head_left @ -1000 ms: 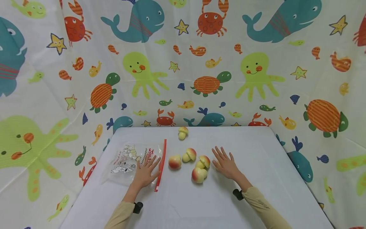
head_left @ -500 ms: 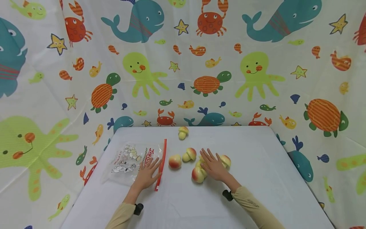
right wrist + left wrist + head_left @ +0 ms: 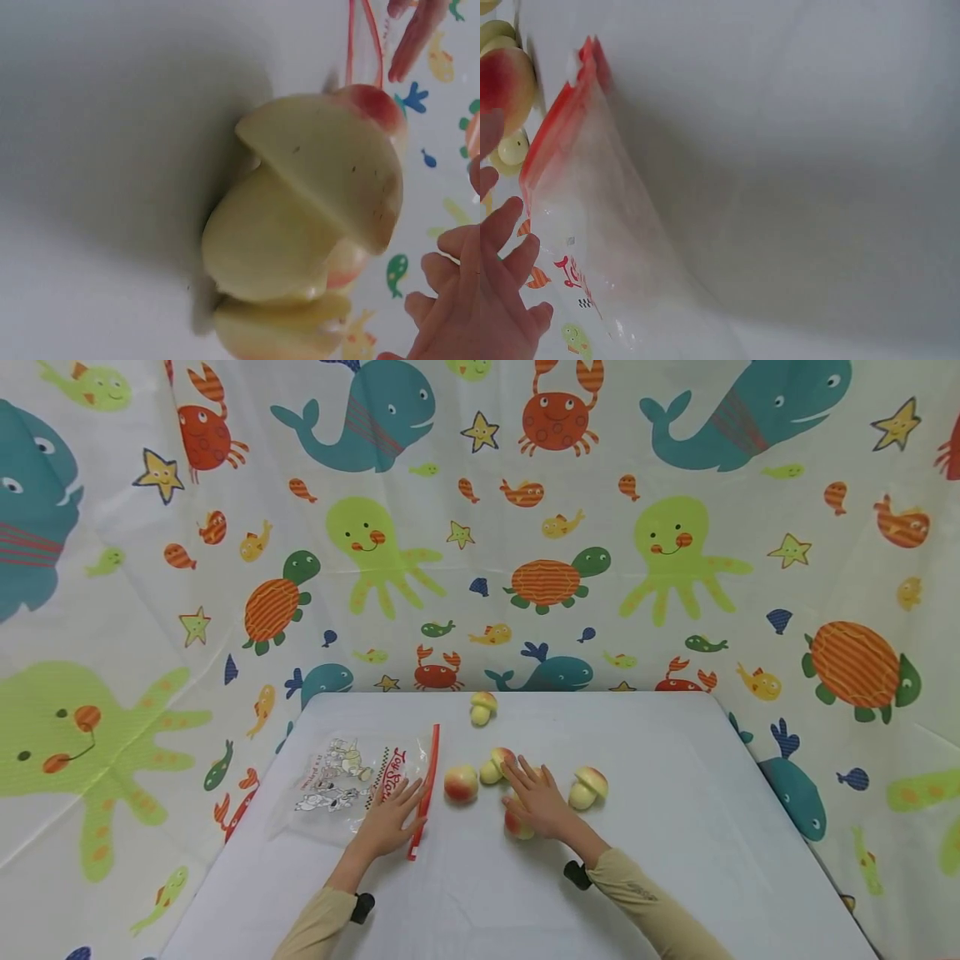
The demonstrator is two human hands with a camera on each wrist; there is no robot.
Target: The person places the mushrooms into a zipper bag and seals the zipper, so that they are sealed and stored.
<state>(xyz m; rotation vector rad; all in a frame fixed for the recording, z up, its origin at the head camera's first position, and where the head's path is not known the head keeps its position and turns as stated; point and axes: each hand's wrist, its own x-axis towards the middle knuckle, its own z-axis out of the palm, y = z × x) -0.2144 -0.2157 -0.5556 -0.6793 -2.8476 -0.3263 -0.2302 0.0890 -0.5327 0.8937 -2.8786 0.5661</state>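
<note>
Right hand (image 3: 538, 803) has slid left since 1 s ago, from bare table beside the mushroom cluster to on top of it, and 1 mushroom (image 3: 588, 786) that sat in the cluster now lies apart, just right of the hand. Left hand (image 3: 390, 823) hasn't budged.

Biggest first: backdrop (image 3: 675, 543), a white sheet w/ whales, crabs, octopuses, turtles, wraps round behind and at both sides. Table (image 3: 675, 860), pale grey-white, runs from the near edge up to the backdrop.

Bag (image 3: 345, 781), clear plastic w/ cartoon print and red lettering, lies flat on the table's left part; its red zip strip (image 3: 425, 789) runs along the bag's right edge. Left hand rests flat on the bag's near right corner, fingers straight and spread, tips by the strip. Wrist view shows the same fingers (image 3: 502, 225) on the plastic, the strip's end beyond them.

Right hand, fingers straight and spread, palm down, presses on a mushroom (image 3: 517, 825) in mid-table, gripping nothing. Right wrist view: that cluster close up (image 3: 315, 202), pale cut faces w/ red-blush skin, fingertips (image 3: 450, 300) at the frame's right edge.

Other small toy mushrooms, yellow w/ red blush: 1 round one (image 3: 460, 783) between strip and right hand, 1 (image 3: 495, 767) just beyond the fingertips, 1 (image 3: 482, 708) alone near the far edge.
</note>
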